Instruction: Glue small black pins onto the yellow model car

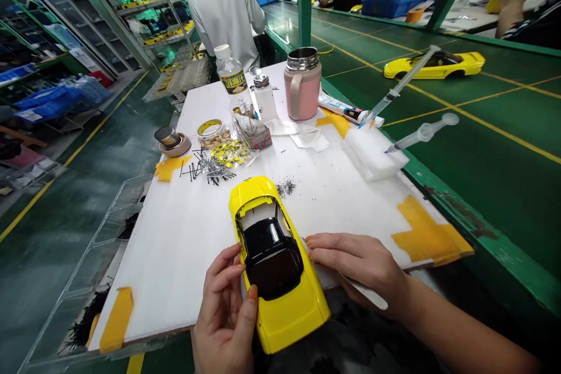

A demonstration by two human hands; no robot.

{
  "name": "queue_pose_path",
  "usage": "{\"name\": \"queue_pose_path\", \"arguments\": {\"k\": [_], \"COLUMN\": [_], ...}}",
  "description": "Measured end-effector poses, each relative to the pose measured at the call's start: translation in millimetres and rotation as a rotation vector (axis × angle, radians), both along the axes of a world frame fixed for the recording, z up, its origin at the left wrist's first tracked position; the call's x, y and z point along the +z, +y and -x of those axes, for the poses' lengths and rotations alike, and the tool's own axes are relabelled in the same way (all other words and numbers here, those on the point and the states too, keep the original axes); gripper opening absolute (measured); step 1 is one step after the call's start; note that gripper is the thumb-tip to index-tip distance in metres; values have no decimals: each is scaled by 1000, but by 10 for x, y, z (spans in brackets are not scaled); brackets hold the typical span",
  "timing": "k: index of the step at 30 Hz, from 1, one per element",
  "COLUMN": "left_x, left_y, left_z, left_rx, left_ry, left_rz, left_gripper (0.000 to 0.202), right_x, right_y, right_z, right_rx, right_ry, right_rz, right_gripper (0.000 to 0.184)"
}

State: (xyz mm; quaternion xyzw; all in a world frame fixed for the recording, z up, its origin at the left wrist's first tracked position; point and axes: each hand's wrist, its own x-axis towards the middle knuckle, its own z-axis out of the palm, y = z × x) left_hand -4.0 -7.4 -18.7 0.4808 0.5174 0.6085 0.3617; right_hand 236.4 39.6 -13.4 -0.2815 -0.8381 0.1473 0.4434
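- My left hand [225, 310]: fingers curled, thumb and fingertips gripping one side of the yellow model car [287, 315].
- My right hand [359, 263]: fingers pressed together over a thin pale stick [363, 289], fingertips just beside the car's other side.
- Car: at the near edge of the white board [175, 263], overhanging it, glossy black cabin [269, 251] uppermost.
- Further along the board: scattered black pins [205, 170], pink flask [300, 90].
- Beyond the board: two syringes [401, 79], second yellow model car [433, 64] on the green bench [482, 123].
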Motion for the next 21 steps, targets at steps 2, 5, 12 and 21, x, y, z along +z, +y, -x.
{"name": "queue_pose_path", "arguments": {"k": [2, 5, 12, 21], "left_x": [21, 33, -12, -63], "left_y": [-3, -5, 9, 11], "left_z": [-14, -28, 4, 88], "left_rx": [12, 32, 21, 11], "left_ry": [1, -13, -46, 3], "left_rz": [8, 19, 5, 3], "left_gripper": [15, 14, 16, 16], "right_x": [16, 32, 16, 0], "right_y": [4, 12, 21, 54], "right_z": [5, 5, 8, 3], "right_rx": [10, 17, 28, 56], "right_ry": [14, 36, 40, 73], "right_rz": [17, 40, 92, 158], "right_gripper": [25, 25, 25, 25]}}
